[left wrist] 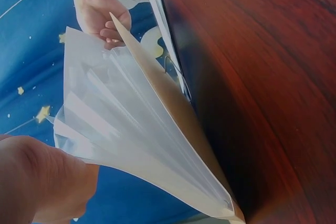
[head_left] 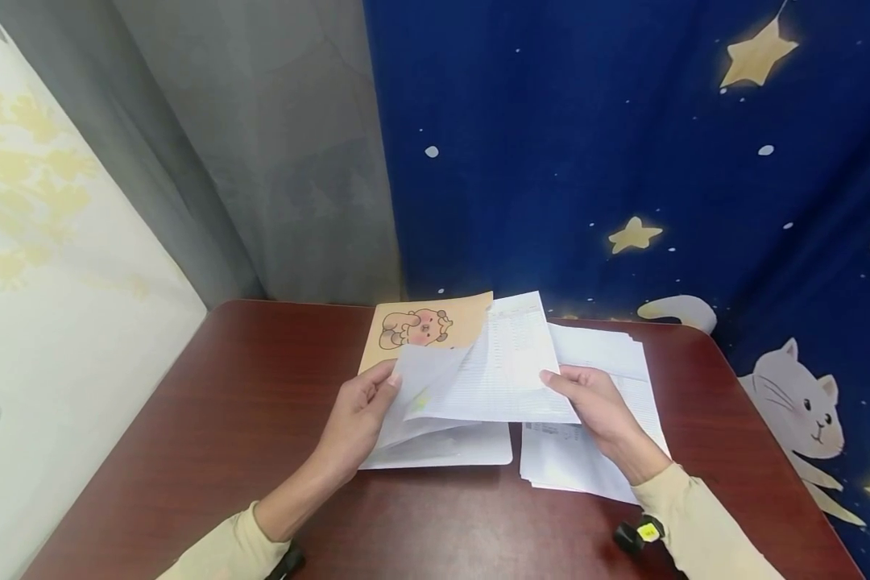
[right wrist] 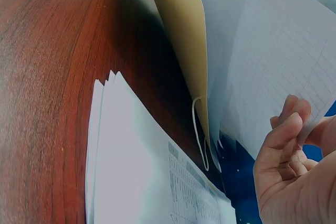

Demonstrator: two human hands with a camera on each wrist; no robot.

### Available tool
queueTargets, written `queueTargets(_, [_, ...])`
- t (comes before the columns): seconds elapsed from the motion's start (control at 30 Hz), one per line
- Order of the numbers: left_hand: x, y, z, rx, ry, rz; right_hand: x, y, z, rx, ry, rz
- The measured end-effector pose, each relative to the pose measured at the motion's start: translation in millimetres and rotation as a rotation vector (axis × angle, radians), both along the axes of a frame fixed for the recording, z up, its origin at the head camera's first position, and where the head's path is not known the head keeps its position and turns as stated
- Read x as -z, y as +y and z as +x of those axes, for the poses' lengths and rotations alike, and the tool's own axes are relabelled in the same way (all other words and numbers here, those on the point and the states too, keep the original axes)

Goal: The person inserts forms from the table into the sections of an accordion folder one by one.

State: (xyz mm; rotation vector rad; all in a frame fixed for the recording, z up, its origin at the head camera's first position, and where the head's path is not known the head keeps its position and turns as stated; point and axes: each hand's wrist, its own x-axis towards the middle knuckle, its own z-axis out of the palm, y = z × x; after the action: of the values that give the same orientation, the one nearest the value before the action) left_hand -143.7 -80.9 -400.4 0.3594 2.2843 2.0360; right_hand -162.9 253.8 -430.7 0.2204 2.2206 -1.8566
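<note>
- Printed sheet is held above the open folder, its left part overlapping a clear sleeve; the folder lies on the bench.
- Right hand pinches the sheet's right edge between thumb and fingers.
- Left hand pinches the sleeve's near left edge.
- Step in hand, as I judge it: passing the sheet through the sleeve's mouth. Glare on the plastic hides whether it is going in or coming out.
- If going in, the next move calls for sliding it leftward, sleeve held apart; if out, drawing it right toward the stack of papers beside the folder.
</note>
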Motion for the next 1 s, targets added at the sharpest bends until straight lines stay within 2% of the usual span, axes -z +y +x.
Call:
queueTargets(0.27, [-1.0,0.7,0.0,0.026,-0.001,0.034,0.7,-11,-3.2,0.003,0.003,-0.02])
queueTargets(0.73, [-1.1,0.8,1.0,0.027,-0.003,0.033,1.3,-33,-4.8,0.03,-0.001,-0.093])
queueTargets(1.0, [-1.6,1.1,1.2,0.026,0.001,0.027,0.4,-44,-6.2,0.04,0.009,-0.052])
